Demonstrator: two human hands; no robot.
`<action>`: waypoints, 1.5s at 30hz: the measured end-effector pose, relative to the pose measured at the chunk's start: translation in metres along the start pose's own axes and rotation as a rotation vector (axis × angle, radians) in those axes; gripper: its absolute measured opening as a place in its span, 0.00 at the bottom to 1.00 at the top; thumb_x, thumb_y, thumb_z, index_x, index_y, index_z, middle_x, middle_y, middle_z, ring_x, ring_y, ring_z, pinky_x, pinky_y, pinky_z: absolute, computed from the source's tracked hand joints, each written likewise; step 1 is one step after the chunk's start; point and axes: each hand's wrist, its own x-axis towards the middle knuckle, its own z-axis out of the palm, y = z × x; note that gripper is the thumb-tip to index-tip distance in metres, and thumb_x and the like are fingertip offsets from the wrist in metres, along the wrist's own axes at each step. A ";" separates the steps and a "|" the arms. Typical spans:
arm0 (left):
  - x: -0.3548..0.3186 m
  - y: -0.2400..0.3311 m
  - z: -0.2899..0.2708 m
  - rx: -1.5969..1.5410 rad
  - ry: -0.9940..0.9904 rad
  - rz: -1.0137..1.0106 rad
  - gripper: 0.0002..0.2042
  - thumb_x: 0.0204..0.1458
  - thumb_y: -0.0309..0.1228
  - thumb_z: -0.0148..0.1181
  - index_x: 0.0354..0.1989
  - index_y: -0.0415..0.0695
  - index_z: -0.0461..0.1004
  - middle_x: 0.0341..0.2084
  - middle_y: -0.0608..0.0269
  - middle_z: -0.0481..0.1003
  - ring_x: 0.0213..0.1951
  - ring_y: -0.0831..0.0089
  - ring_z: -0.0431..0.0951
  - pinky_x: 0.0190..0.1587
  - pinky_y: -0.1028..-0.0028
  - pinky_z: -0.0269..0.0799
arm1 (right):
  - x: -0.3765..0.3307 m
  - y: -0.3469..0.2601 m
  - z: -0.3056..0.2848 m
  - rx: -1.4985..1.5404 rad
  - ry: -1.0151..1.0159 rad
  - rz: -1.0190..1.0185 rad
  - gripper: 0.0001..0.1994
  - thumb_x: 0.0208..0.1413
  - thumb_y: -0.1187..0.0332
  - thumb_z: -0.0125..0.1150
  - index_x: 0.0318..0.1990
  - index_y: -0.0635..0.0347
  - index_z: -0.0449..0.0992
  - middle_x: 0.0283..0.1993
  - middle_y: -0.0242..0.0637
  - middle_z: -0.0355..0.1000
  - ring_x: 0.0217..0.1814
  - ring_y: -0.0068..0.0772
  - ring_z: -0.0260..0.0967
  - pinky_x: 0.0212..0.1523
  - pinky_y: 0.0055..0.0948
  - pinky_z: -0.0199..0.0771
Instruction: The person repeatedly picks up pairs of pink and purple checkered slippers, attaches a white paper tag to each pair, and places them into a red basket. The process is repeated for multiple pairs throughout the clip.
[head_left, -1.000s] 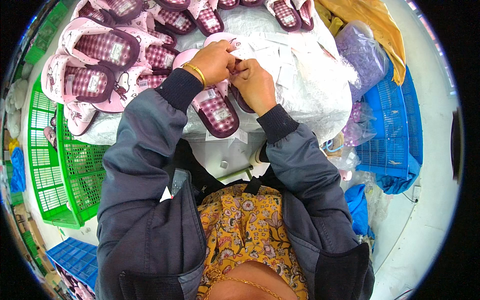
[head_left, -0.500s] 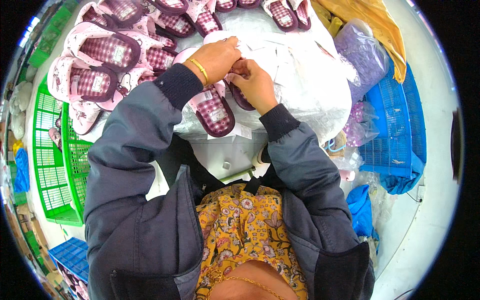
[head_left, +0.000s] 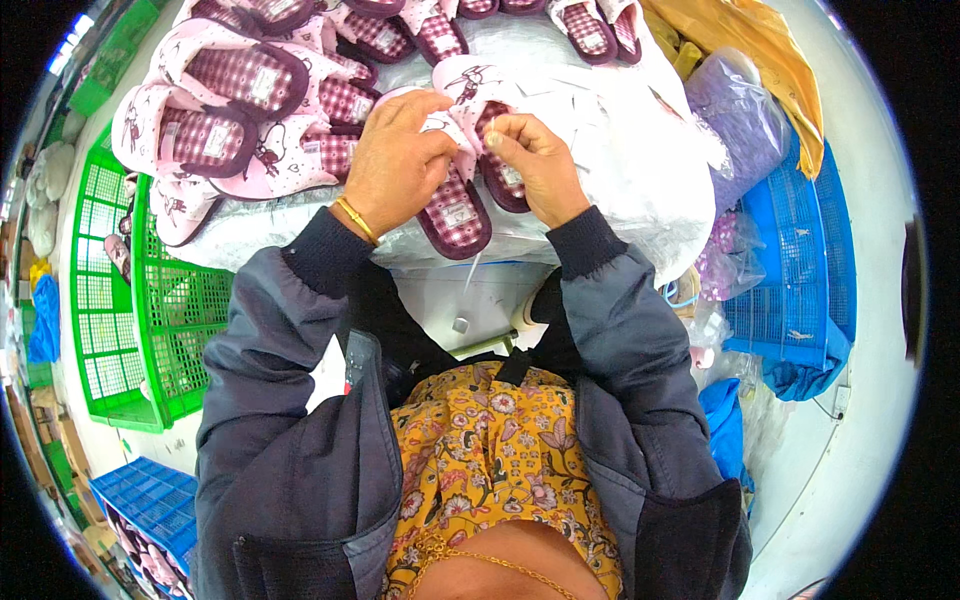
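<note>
Bright, even overhead light; colours saturated, shadows soft and short beneath the fingers [head_left: 415,110]. Mild glare on the white plastic sheet [head_left: 620,160] right of the fingers. Centre sharp; strong fisheye bending toward the rim, where the green crate [head_left: 110,300] curves and detail blurs. Black vignette encircles the frame.

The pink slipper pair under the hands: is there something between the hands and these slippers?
Nothing visible is between them. The left hand already rests on the pink upper of one slipper, and the right hand pinches at the upper of the second slipper beside it. Both lie on a white plastic sack.
</note>
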 end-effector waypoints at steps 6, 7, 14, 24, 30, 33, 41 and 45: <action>-0.018 -0.007 0.024 0.024 -0.040 -0.113 0.06 0.43 0.29 0.60 0.30 0.47 0.81 0.54 0.57 0.72 0.57 0.56 0.68 0.59 0.58 0.61 | -0.022 -0.018 0.028 -0.753 -0.093 -0.022 0.15 0.49 0.74 0.65 0.45 0.61 0.72 0.23 0.34 0.73 0.26 0.29 0.71 0.31 0.30 0.70; -0.018 -0.008 0.025 0.008 -0.056 -0.130 0.07 0.43 0.29 0.60 0.31 0.47 0.81 0.53 0.57 0.72 0.57 0.56 0.68 0.59 0.58 0.61 | -0.023 -0.017 0.033 -0.863 -0.087 -0.076 0.15 0.47 0.76 0.64 0.44 0.61 0.71 0.22 0.36 0.73 0.26 0.34 0.73 0.31 0.33 0.70; -0.020 -0.018 0.030 -0.097 -0.098 -0.170 0.08 0.43 0.30 0.60 0.32 0.45 0.81 0.53 0.57 0.72 0.55 0.55 0.69 0.58 0.59 0.63 | -0.015 -0.003 0.042 -1.049 -0.022 -0.228 0.14 0.43 0.79 0.60 0.40 0.62 0.69 0.24 0.46 0.73 0.30 0.52 0.73 0.32 0.47 0.69; -0.022 -0.021 0.035 -0.099 -0.087 -0.162 0.10 0.43 0.30 0.61 0.34 0.46 0.81 0.53 0.56 0.73 0.54 0.55 0.70 0.57 0.59 0.63 | -0.007 0.005 0.046 -1.180 0.049 -0.216 0.11 0.44 0.79 0.60 0.37 0.61 0.68 0.23 0.48 0.72 0.29 0.54 0.73 0.30 0.49 0.69; -0.015 -0.035 0.043 -0.111 -0.113 -0.053 0.08 0.43 0.25 0.57 0.32 0.43 0.79 0.44 0.56 0.75 0.48 0.55 0.73 0.52 0.61 0.67 | -0.002 0.015 0.048 -1.226 0.111 -0.253 0.10 0.46 0.78 0.60 0.37 0.61 0.69 0.24 0.45 0.73 0.28 0.51 0.74 0.29 0.44 0.71; -0.006 -0.039 0.044 -0.158 -0.217 -0.064 0.05 0.43 0.25 0.57 0.29 0.42 0.76 0.37 0.56 0.75 0.44 0.55 0.73 0.48 0.61 0.69 | -0.001 0.018 0.045 -1.180 0.140 -0.247 0.10 0.46 0.78 0.61 0.36 0.60 0.70 0.24 0.43 0.73 0.27 0.50 0.74 0.29 0.43 0.72; 0.004 -0.046 0.027 -0.141 -0.317 -0.076 0.03 0.52 0.26 0.54 0.32 0.40 0.69 0.36 0.52 0.69 0.39 0.50 0.73 0.43 0.58 0.70 | -0.054 -0.015 0.034 -0.969 0.153 -0.336 0.13 0.47 0.71 0.70 0.40 0.60 0.75 0.38 0.39 0.74 0.35 0.40 0.73 0.36 0.35 0.72; 0.001 -0.052 0.038 -0.187 -0.106 -0.060 0.05 0.55 0.28 0.52 0.33 0.39 0.67 0.34 0.50 0.69 0.39 0.49 0.73 0.41 0.58 0.70 | -0.110 -0.014 0.023 -1.212 0.135 -0.392 0.15 0.45 0.63 0.73 0.40 0.57 0.78 0.40 0.36 0.75 0.43 0.39 0.71 0.43 0.37 0.69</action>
